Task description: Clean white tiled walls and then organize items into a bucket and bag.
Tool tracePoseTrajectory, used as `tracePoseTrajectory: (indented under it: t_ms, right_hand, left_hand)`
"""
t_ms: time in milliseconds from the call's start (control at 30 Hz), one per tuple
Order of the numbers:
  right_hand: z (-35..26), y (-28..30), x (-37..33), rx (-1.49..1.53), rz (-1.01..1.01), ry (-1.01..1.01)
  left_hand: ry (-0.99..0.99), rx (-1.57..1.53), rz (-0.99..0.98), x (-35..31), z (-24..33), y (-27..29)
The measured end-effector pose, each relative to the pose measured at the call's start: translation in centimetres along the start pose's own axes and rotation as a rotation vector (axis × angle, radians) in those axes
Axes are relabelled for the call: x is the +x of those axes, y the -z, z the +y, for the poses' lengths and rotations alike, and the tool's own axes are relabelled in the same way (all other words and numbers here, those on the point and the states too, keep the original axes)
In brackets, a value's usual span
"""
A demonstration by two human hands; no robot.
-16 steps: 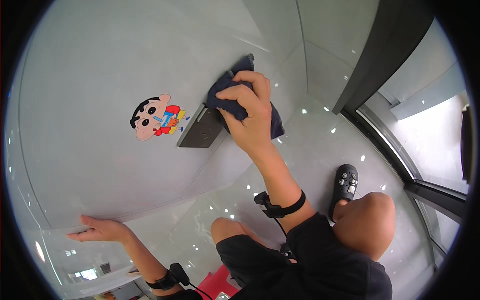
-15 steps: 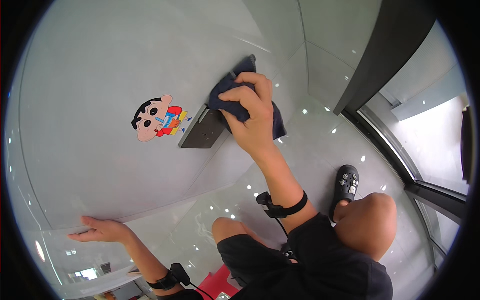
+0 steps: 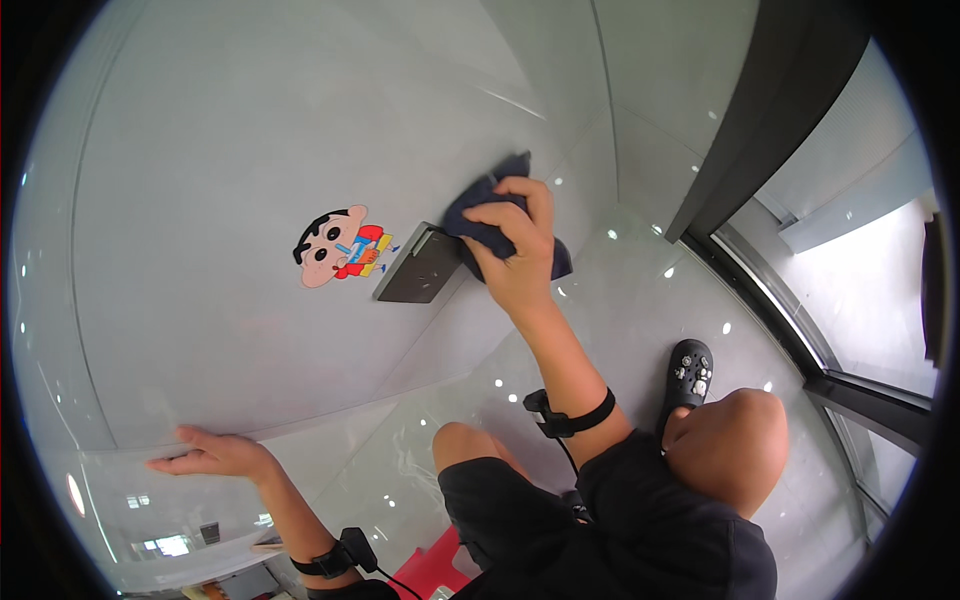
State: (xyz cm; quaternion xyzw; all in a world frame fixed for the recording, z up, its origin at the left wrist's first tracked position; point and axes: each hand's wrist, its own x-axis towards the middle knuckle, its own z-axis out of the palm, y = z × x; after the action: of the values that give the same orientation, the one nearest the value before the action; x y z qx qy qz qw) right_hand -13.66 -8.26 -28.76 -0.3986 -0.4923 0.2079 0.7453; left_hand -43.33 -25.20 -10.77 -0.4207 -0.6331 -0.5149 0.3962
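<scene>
My right hand (image 3: 520,240) is closed around a bunched dark navy cloth (image 3: 485,215), which it presses on a smooth pale grey panel (image 3: 220,150). Right beside the cloth is a dark grey rectangular plate (image 3: 420,268) with a raised edge, fixed to the panel. Left of that plate sits a cartoon character sticker (image 3: 340,247) in red, yellow and blue. Far to the lower left, my left hand (image 3: 222,455) lies along the panel's near edge with fingers stretched out and nothing in it. Part of the cloth is hidden behind my right fingers.
A dark-framed glass door (image 3: 770,290) stands at the right. Below are the shiny grey tiled floor (image 3: 620,330) and my foot in a black clog (image 3: 690,375). A red stool (image 3: 430,565) shows at the bottom edge, beside my leg.
My right hand has slid the cloth a short way down the panel, nearer to me, beside the plate. The whole view has shifted slightly. My left hand keeps its place on the edge.
</scene>
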Motion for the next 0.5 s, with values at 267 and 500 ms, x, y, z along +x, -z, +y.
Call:
tracePoseTrajectory:
  t_ms: [267,500]
  right_hand:
    - [-4.9,-1.0,4.8,0.023,-0.058,0.191]
    - [-4.6,0.8,5.8,-0.072,-0.197,0.193]
  left_hand:
    - [-0.004,-0.052,-0.022,-0.6,0.4,-0.1]
    - [0.005,-0.017,-0.019,0.0,0.4,0.1]
